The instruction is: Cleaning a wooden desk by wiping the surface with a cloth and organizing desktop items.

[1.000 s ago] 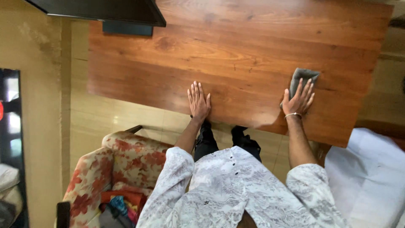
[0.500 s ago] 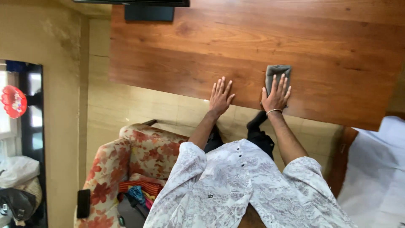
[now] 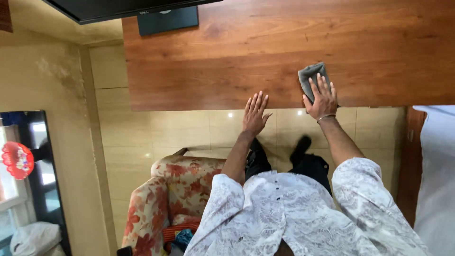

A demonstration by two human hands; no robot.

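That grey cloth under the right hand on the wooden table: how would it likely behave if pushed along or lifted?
The grey cloth looks soft and folded flat, so it would probably droop if lifted. It seems thin and likely light. Under the flat right hand, it should slide readily on the smooth, glossy wooden table, though a loose corner might bunch.

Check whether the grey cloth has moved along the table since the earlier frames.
Yes. The grey cloth under the right hand has slid left along the wooden table, away from its right-hand near corner and closer to the monitor stand.
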